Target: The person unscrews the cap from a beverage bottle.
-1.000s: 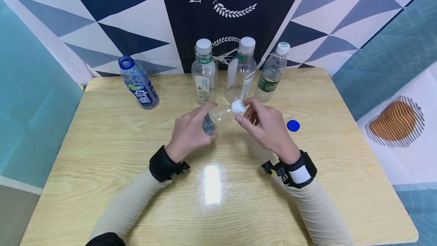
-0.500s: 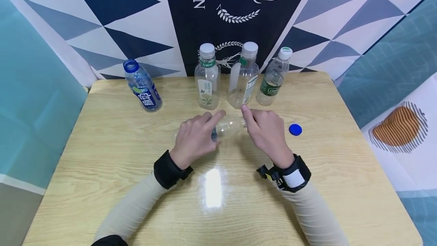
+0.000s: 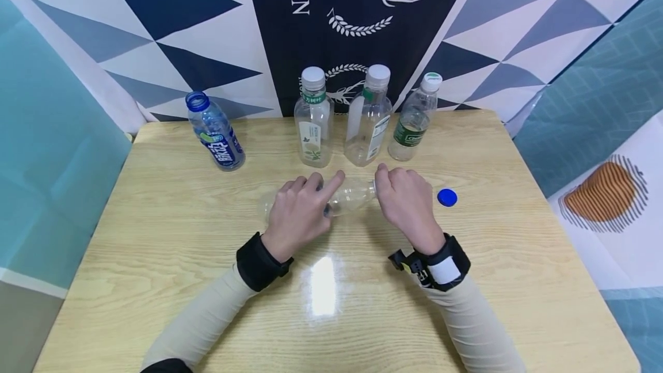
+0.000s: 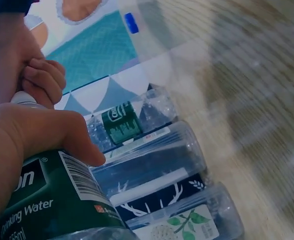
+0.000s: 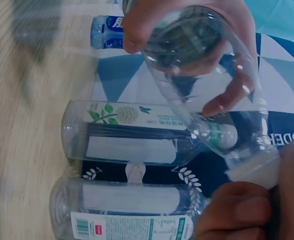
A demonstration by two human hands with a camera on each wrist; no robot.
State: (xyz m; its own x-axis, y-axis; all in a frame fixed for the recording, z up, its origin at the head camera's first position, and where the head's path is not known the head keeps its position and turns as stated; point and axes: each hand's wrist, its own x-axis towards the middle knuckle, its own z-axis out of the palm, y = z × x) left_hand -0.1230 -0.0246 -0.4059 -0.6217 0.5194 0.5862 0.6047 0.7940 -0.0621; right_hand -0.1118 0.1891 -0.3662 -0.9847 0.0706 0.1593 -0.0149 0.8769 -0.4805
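My left hand (image 3: 300,209) grips a clear plastic water bottle (image 3: 352,194) round its middle, the bottle lying sideways in the air over the table. Its green label (image 4: 62,205) shows in the left wrist view. At the neck end, my right hand (image 3: 406,203) holds the white cap (image 5: 254,167), fingers curled round it and hiding most of it in the head view. Just right of that hand a loose blue cap (image 3: 447,197) lies on the table.
Behind the hands stand two clear bottles with white caps, one left (image 3: 313,131) and one right (image 3: 368,131), beside a smaller green-labelled bottle (image 3: 411,125). An uncapped blue bottle (image 3: 217,134) stands at the back left of the wooden table (image 3: 181,246). Patterned cloth (image 3: 207,27) hangs behind.
The right hand has gone from pinching the cap with its fingertips to curling over it. The held bottle has come slightly nearer and lies more level. The head view has shifted slightly.
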